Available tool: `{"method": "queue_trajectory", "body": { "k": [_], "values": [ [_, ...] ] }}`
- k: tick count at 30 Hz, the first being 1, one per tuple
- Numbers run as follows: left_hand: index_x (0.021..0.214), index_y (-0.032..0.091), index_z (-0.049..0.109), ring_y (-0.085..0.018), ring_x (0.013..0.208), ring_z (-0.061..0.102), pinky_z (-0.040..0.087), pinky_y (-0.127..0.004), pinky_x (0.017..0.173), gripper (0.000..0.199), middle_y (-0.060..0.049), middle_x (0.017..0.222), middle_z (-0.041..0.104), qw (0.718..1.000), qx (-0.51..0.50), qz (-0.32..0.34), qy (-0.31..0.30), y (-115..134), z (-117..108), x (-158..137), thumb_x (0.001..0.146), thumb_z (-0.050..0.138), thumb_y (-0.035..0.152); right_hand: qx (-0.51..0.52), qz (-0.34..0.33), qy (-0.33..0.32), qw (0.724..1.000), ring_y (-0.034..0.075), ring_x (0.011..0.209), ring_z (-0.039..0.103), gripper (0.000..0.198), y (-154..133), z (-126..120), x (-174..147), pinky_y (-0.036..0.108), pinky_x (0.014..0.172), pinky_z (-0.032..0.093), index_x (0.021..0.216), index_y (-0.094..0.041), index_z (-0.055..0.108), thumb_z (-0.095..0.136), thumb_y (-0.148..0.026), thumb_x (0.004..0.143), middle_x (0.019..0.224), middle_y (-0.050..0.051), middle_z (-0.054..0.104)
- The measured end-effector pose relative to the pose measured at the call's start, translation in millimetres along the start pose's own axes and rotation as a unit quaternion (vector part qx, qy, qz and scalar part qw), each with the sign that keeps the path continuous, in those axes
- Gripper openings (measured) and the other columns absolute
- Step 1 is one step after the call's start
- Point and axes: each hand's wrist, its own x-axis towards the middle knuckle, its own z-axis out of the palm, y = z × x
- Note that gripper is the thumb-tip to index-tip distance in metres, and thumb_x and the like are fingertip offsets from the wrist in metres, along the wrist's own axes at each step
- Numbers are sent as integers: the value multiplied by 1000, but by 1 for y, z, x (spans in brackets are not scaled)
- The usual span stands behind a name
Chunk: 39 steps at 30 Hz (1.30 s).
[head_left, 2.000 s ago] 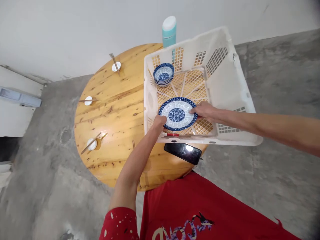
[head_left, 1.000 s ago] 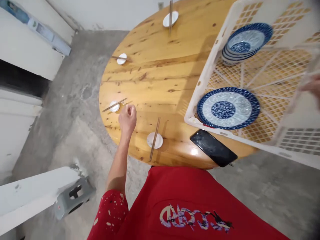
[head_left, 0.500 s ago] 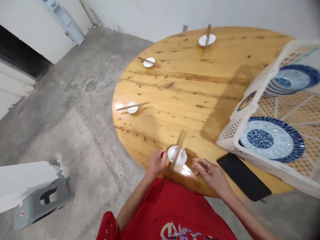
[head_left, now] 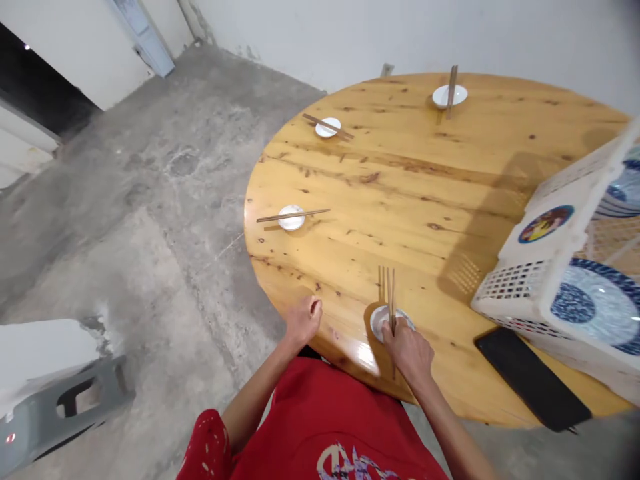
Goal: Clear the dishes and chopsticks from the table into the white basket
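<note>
R hand [head_left: 411, 350] grips chopsticks [head_left: 393, 308] above white dish [head_left: 378, 323], partly hiding both; L hand [head_left: 303, 321] curled in loose fist, palm unseen; basket [head_left: 530, 255] cut off at pic's edge.

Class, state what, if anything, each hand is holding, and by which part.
The right hand grips a pair of chopsticks around the middle. Nothing can be seen held in the curled left hand.
</note>
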Motion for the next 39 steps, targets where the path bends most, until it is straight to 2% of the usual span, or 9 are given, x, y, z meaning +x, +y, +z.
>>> {"method": "queue_trajectory", "body": {
  "k": [3, 6, 11, 14, 20, 24, 30, 35, 39],
  "values": [
    [96, 21, 70, -17, 88, 67, 47, -28, 82, 23, -5, 96, 75, 998, 6, -29, 58, -12, -8, -11, 99, 47, 23, 34, -15, 41, 998, 34, 90, 71, 39, 10, 0, 1, 39, 76, 50, 111, -13, 64, 31, -33, 107, 90, 19, 70],
    [95, 21, 70, -16, 87, 67, 48, -27, 82, 22, -4, 95, 75, 993, 19, -63, 101, -18, -7, -25, 99, 48, 22, 204, -66, 97, 972, 30, 77, 67, 36, 17, 3, 0, 37, 71, 48, 92, -19, 60, 32, -40, 101, 80, 13, 68],
    [104, 20, 71, -17, 91, 69, 49, -28, 85, 24, -6, 102, 75, 989, 37, -65, 131, -21, -15, -25, 101, 47, 22, 569, -151, 59, 807, 17, 54, 50, 46, 0, 16, -12, 27, 52, 40, 88, -20, 59, 57, -66, 83, 67, 2, 58],
    [116, 18, 69, -20, 100, 68, 50, -30, 91, 27, -10, 113, 73, 983, 82, -43, 159, -19, -42, 4, 101, 47, 21, 666, -100, -16, 739, 9, 44, 33, 60, -21, 22, -24, 22, 42, 25, 87, -17, 61, 75, -72, 66, 59, -3, 50],
    [144, 12, 52, -27, 137, 51, 39, -37, 115, 45, -19, 145, 56, 965, 176, 6, 194, -37, -115, 112, 100, 47, 17, 708, -48, -122, 694, 4, 40, 21, 71, -73, 26, -26, 16, 38, 13, 83, -14, 63, 88, -73, 52, 49, -9, 38],
    [143, 9, 50, -31, 139, 45, 38, -41, 113, 44, -22, 147, 53, 949, 275, 36, 150, -61, -138, 178, 100, 49, 19, 728, -38, -111, 675, 2, 39, 20, 73, -121, 27, -15, 14, 37, 13, 82, -13, 65, 89, -74, 52, 49, -8, 38],
    [117, 6, 64, -30, 117, 59, 44, -42, 100, 27, -22, 119, 67, 929, 335, 149, 38, -92, -158, 237, 99, 44, 11, 787, 50, -56, 612, 0, 38, 22, 64, -214, 42, -3, 12, 36, 14, 84, -13, 66, 89, -65, 53, 56, -7, 45],
    [111, 11, 66, -25, 109, 64, 45, -37, 97, 24, -17, 109, 71, 918, 317, 234, -45, -102, -171, 233, 100, 44, 12, 823, 80, 19, 562, -1, 40, 24, 58, -278, 42, 9, 13, 35, 15, 82, -11, 68, 92, -54, 51, 66, -2, 56],
    [114, 13, 65, -25, 96, 69, 49, -34, 81, 31, -15, 101, 74, 939, 253, 203, -116, -111, -179, 187, 106, 38, 27, 821, 96, 83, 556, 2, 45, 32, 65, -315, 27, 26, 14, 35, 17, 85, -10, 70, 90, -63, 52, 79, 5, 65]
  ]
}}
